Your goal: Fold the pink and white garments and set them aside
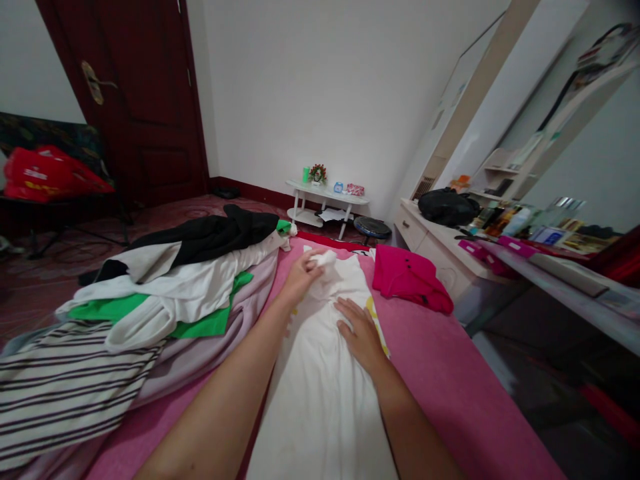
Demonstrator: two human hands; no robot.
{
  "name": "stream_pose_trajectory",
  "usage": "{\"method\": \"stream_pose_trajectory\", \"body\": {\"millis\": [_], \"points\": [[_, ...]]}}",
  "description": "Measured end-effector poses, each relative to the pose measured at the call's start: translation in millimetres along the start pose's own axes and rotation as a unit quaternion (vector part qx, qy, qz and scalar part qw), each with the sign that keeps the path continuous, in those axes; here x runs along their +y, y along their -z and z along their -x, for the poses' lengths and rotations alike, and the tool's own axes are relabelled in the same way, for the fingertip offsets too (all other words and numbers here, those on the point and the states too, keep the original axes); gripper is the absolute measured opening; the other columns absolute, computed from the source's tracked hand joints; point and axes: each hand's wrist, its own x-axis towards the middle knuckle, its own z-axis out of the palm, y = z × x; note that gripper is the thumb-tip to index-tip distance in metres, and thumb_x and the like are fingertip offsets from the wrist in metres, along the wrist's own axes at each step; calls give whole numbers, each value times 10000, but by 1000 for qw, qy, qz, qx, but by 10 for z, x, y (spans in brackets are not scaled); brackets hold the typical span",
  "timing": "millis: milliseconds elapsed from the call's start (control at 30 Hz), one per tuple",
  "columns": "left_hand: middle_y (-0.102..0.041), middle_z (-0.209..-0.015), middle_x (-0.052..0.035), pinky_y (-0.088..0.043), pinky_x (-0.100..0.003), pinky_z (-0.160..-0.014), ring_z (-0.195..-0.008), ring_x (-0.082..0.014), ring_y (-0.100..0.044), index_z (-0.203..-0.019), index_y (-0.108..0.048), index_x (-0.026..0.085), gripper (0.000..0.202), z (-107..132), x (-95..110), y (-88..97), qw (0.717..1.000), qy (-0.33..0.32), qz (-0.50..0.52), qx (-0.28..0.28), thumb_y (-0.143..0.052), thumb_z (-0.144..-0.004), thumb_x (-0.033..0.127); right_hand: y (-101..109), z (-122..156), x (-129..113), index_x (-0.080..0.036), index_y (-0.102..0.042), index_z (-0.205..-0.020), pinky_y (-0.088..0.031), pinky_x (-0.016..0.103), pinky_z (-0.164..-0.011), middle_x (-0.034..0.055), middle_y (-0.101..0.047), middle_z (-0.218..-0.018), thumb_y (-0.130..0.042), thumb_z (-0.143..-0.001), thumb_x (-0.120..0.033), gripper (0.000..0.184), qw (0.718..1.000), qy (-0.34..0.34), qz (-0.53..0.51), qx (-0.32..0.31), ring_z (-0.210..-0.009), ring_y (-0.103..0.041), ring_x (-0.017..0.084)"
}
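Note:
A white garment (325,400) with yellow marks along its right edge lies lengthwise before me on the pink bed cover (450,393). Near its far end my left hand (303,275) is closed, pinching a raised, bunched bit of the white cloth. My right hand (357,327) rests on the same garment a little nearer to me, its fingers spread out over the wrinkled fabric. To the right of it sits a folded magenta garment (410,277).
Heaped clothes lie at the left: a black garment (200,233), a white one (200,283), green cloth (200,323) and a striped piece (65,387). A cluttered dresser (435,250) stands at the right. Beyond the bed are a small white table (325,190) and a dark red door (130,100).

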Motion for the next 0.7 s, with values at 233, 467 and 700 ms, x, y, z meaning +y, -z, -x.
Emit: {"method": "stream_pose_trajectory", "body": {"millis": [233, 467, 700], "points": [[-724, -812, -55, -453, -213, -558, -547, -115, -620, -1007, -698, 159, 308, 28, -102, -126, 923, 3, -352, -154, -542, -865, 383, 22, -53, 169, -165, -566, -1165, -459, 358, -927, 118, -634, -1196, -514, -827, -385, 407, 925, -121, -290, 215, -1073, -597, 219], [-665, -1097, -67, -444, -271, -815, -928, -190, -622, -1080, -675, 217, 316, 121, -450, -204, 888, -20, -459, -6, -655, -765, 236, 8, -16, 183, -163, -617, -1098, -454, 365, -913, 106, -656, -1110, -500, -860, -432, 377, 950, -111, -222, 188, -1001, -609, 218], [-692, -1013, -82, -419, -291, -798, -969, -219, -606, -1051, -678, 227, 276, 240, -405, -236, 859, -2, -507, 63, -483, -901, 353, 71, -311, 205, -173, -683, -894, -484, 333, -833, 121, -619, -1100, -501, -808, -326, 253, 960, -49, -139, 240, -1021, -586, 224]]}}
